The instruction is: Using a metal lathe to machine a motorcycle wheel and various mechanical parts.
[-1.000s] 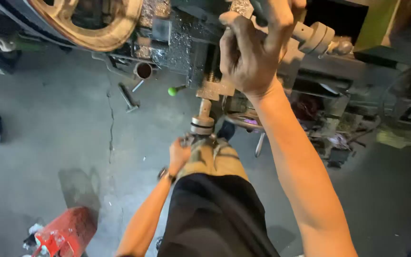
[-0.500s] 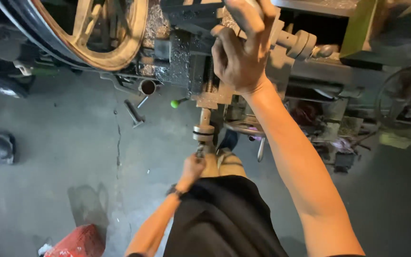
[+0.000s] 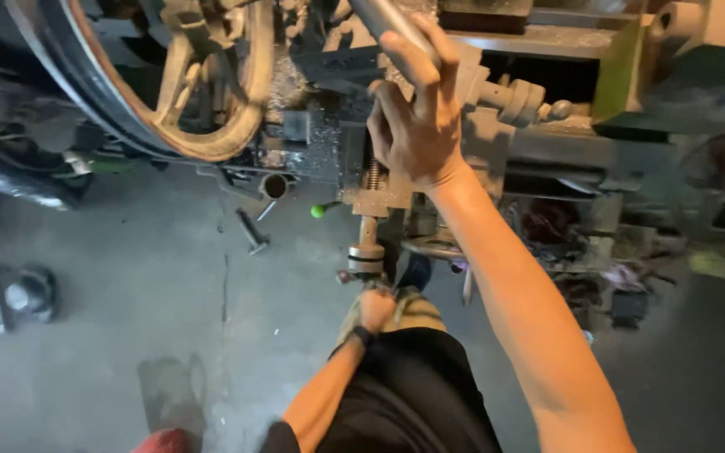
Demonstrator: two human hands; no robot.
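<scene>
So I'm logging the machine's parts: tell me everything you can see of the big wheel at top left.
The wheel is large and spoked, its rusty tan rim and spokes looking like worn metal, with a dark band around the outside. Only its lower part shows; the frame's top cuts off the rest. It sits left of the right hand, which grips a grey bar and doesn't touch it.

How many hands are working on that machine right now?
2. The right hand is up high, wrapped around a grey metal bar on the machine. The left hand is lower down, at the crank handle. No other hands show.
</scene>
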